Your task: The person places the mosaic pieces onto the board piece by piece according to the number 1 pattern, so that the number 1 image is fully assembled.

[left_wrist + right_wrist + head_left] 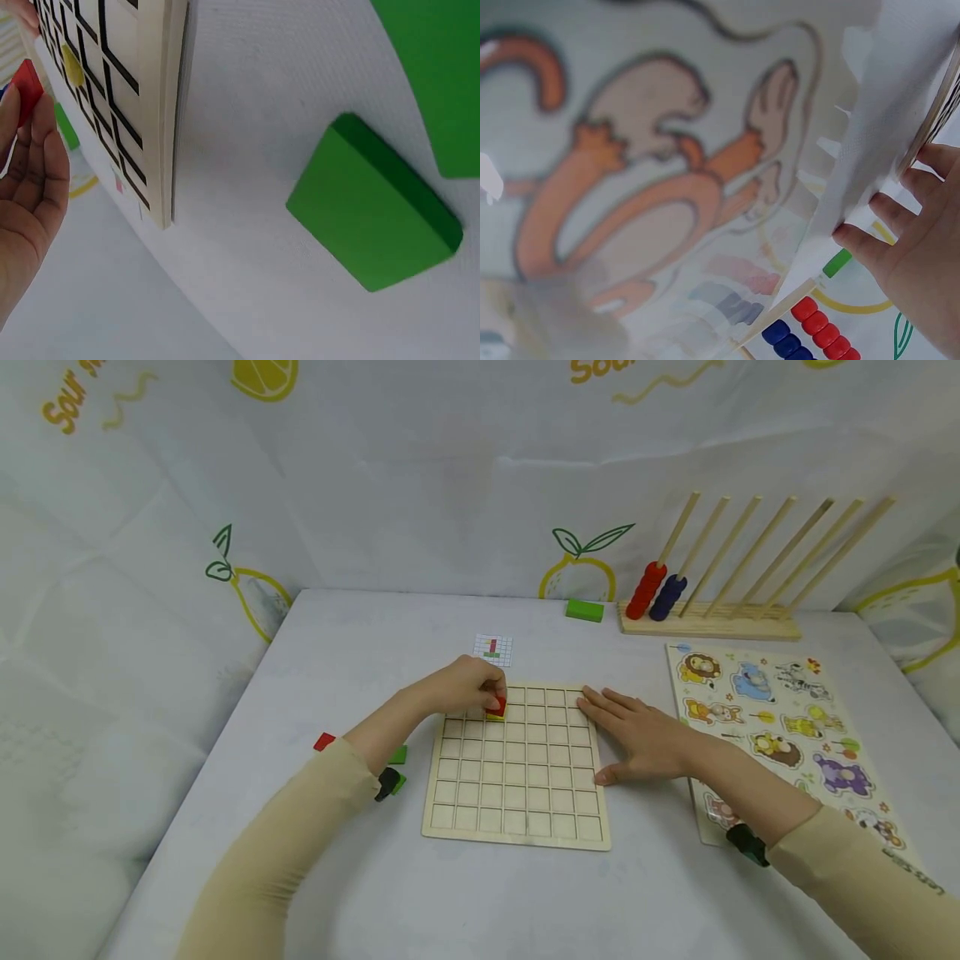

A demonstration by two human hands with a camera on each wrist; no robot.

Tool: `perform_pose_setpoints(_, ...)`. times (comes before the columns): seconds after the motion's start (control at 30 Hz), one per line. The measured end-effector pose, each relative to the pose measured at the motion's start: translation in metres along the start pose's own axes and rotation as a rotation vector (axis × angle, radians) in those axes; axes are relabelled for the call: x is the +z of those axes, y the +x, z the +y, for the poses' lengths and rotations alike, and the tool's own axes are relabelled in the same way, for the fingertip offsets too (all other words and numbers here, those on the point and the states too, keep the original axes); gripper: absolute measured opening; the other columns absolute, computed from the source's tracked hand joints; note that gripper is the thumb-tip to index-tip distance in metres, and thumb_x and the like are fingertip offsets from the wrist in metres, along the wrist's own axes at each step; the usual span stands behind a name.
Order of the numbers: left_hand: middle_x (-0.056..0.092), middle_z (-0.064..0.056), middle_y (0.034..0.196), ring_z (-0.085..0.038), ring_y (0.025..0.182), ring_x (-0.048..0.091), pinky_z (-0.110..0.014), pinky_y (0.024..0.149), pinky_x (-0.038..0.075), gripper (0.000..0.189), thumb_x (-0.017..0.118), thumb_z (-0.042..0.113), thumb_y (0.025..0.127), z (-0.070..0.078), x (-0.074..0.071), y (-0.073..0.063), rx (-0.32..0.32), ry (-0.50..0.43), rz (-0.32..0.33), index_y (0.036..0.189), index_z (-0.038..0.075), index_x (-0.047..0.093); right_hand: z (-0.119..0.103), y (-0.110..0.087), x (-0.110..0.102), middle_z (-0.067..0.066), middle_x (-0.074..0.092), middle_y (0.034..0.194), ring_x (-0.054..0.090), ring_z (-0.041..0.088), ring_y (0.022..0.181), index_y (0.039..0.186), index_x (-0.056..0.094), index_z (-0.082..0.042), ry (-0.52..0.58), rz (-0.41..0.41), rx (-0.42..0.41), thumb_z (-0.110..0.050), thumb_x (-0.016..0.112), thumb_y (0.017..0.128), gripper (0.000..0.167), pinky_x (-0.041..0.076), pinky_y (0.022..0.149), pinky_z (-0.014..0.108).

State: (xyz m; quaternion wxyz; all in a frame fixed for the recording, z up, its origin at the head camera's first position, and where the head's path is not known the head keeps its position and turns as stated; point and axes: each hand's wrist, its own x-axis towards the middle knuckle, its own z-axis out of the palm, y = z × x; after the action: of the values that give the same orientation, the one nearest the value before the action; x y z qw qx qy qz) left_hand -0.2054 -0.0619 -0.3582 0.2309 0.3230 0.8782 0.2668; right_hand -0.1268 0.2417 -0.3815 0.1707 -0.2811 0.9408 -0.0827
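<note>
Wooden grid board [516, 821] braced, red tile [497, 702] pinched above it!
The right hand [637, 739] lies spread along the board's edge, presumably to steady it; well apart, the left hand [468, 683] grips the red tile by thumb and fingers, near a yellow tile [73, 66] on the grid; beyond, a pattern card [492, 650], likely there for easy glancing.

- Board [515, 795] mid-table [450, 893]
- Card [493, 651] behind board
- Loose blocks [398, 755] left of board
- Puzzle [776, 748] right of board
- Abacus [712, 623] behind puzzle, single block [584, 611] to its left
</note>
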Motion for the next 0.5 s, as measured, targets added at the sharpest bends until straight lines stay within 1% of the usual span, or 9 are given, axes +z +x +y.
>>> perform_pose_setpoints(0.23,0.071,-0.004,0.091,-0.012,0.081,0.056,-0.023,0.078,0.048,0.007,0.062,0.011,0.096,0.008,0.01,0.01,-0.007,0.031,0.05,0.094,0.009,0.068,0.0,0.0,0.001,0.013,0.013,0.167,0.014,0.044,0.152,0.158,0.019,-0.01,0.001,-0.001,0.006,-0.066,0.068,0.079,0.108,0.022,0.118,0.066)
perform_pose_setpoints(0.4,0.073,-0.005,0.091,-0.013,0.081,0.059,-0.023,0.076,0.048,0.005,0.064,0.009,0.094,0.01,0.016,0.016,-0.007,0.021,0.083,0.093,0.007,0.069,0.0,0.0,0.001,0.013,0.013,0.167,0.014,0.044,0.152,0.158,0.019,-0.01,0.002,0.0,0.004,-0.065,0.068,0.079,0.108,0.022,0.118,0.065)
perform_pose_setpoints(0.5,0.073,-0.006,0.091,-0.013,0.08,0.058,-0.022,0.074,0.047,0.004,0.066,0.009,0.093,0.009,0.021,0.02,-0.004,0.04,0.099,0.094,0.006,0.068,0.0,-0.001,0.001,0.013,0.014,0.167,0.014,0.044,0.152,0.158,0.019,-0.01,0.002,0.003,0.001,-0.064,0.069,0.079,0.108,0.022,0.118,0.065)
